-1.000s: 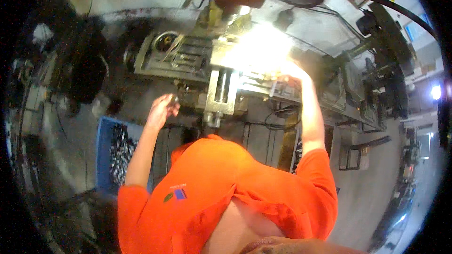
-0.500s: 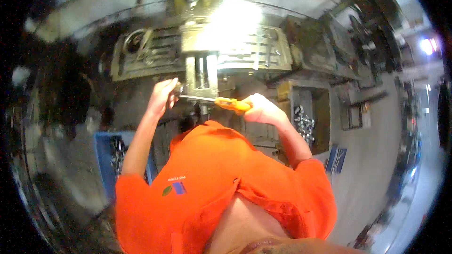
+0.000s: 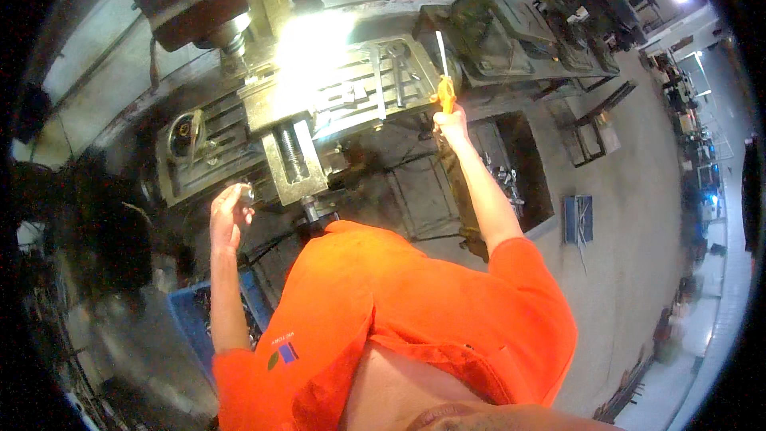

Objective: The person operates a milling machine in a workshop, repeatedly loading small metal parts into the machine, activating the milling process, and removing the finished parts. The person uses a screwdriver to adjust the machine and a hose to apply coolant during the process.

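My left hand is raised in front of the machine table, left of the vise, its fingers pinched on a small shiny metal part that they mostly hide. My right hand is out to the right, closed around a yellow-orange-handled tool with a long thin metal shaft pointing away from me. I cannot make out the tool's exact kind. Its tip is beside the right end of the slotted machine table. Between my hands, the vise shows its screw; its far part lies in lamp glare.
The machine's head and spindle hang above the table. Wrenches lie on its right part. A blue bin of metal parts stands below my left arm; an open box with shiny parts stands right of my right forearm.
My right hand has swung the tool away to the right and farther out, its shaft turning from leftward to forward. My left hand has moved left and lower. The view has tilted and shifted.
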Action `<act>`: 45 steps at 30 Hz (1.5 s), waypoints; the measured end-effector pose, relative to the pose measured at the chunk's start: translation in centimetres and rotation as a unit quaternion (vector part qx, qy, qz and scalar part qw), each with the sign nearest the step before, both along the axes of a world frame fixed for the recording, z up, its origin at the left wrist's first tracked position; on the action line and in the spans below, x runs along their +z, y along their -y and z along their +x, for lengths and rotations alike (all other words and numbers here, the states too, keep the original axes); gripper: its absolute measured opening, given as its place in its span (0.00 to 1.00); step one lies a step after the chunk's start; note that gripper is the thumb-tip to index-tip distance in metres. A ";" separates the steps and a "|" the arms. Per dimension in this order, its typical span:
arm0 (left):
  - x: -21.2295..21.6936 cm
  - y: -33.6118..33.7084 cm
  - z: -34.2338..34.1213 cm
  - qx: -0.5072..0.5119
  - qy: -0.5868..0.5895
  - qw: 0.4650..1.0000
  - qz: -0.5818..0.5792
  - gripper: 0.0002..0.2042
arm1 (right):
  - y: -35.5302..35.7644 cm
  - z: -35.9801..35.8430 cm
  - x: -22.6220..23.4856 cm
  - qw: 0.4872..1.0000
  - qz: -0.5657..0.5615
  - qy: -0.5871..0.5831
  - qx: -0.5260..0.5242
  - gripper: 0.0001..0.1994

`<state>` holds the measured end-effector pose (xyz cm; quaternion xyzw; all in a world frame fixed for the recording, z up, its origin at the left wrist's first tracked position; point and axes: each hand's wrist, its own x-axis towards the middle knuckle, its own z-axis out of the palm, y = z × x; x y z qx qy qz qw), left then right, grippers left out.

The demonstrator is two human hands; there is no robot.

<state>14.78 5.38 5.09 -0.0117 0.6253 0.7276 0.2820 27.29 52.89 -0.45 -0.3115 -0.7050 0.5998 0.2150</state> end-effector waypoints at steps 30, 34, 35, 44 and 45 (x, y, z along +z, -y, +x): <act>-4.4 -7.0 -22.1 0.004 -0.077 0.988 0.133 0.13 | 11.0 14.4 -5.7 0.976 -0.068 0.187 -0.094 0.21; -4.6 -7.0 -22.8 -0.041 -0.063 0.994 0.081 0.13 | 12.7 14.6 -5.6 0.970 -0.069 0.219 -0.077 0.21; -4.2 -7.0 -22.5 -0.035 -0.028 0.996 0.073 0.13 | 13.4 14.3 -5.1 0.970 -0.074 0.220 -0.074 0.21; -3.7 -8.3 -21.8 -0.040 -0.088 0.993 0.072 0.14 | 14.6 12.6 -4.2 0.961 -0.036 0.273 -0.022 0.19; -3.5 -8.4 -21.6 -0.034 -0.104 0.992 0.069 0.13 | 14.6 12.4 -4.1 0.959 -0.037 0.279 -0.019 0.19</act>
